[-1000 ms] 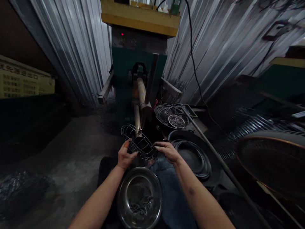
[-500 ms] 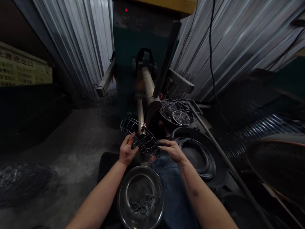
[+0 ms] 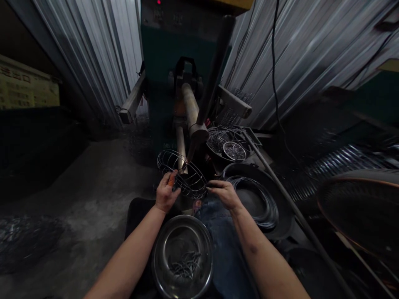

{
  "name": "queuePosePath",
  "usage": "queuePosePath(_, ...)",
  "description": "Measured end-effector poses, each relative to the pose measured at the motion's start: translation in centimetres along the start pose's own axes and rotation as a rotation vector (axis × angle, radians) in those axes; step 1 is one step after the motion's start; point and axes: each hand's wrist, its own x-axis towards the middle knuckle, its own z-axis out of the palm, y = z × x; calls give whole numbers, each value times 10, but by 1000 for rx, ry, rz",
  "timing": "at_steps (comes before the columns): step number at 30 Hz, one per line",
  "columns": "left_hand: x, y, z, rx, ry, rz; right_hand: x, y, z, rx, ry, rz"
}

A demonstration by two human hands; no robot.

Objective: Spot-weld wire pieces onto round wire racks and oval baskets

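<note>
Held just beyond the steel bowl (image 3: 165, 245), tilted and off any support: one oval wire cage (image 3: 181, 174), with the lower arm of the machine showing through its ribs; contact with that arm not determinable. Curled round the cage's near ribs, fingers wrapped in a firm grip: the left hand (image 3: 166, 193), one finger bearing an orange finger wrap (image 3: 171, 179). Extended to the cage's lower rim, fingers close together as if pinching: the right hand (image 3: 225, 194); actual hold on the wire not determinable. Grip apparently arranged to steady the cage from one side and leave the rim free for the other hand. Inside the bowl: short bent wire pieces (image 3: 186, 265), seemingly kept within easy reach. Right of the bowl: coiled wire (image 3: 255, 199) in a wide black pan (image 3: 274, 216). Further beyond the bowl: a heap of wire rings (image 3: 233, 150) and an apparent spot welder (image 3: 168, 54), both near the seated position, likely for short reaches.
</note>
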Motion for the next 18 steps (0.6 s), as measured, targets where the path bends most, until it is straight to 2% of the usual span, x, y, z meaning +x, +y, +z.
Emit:
queuePosePath(6, -8, 2, 6, -20, -8, -25, -4, 1, -4, 57, 64, 21)
queuePosePath(11, -9, 12, 9, -38, -16, -69, -10, -4, -6, 40, 49, -15)
queuePosePath(15, -7, 33, -4, -13, -60, -157, -14, -8, -7, 95, 55, 27)
queuePosePath(18, -1, 61, -25, 87, 28, -190, -15, -9, -9, 64, 49, -27)
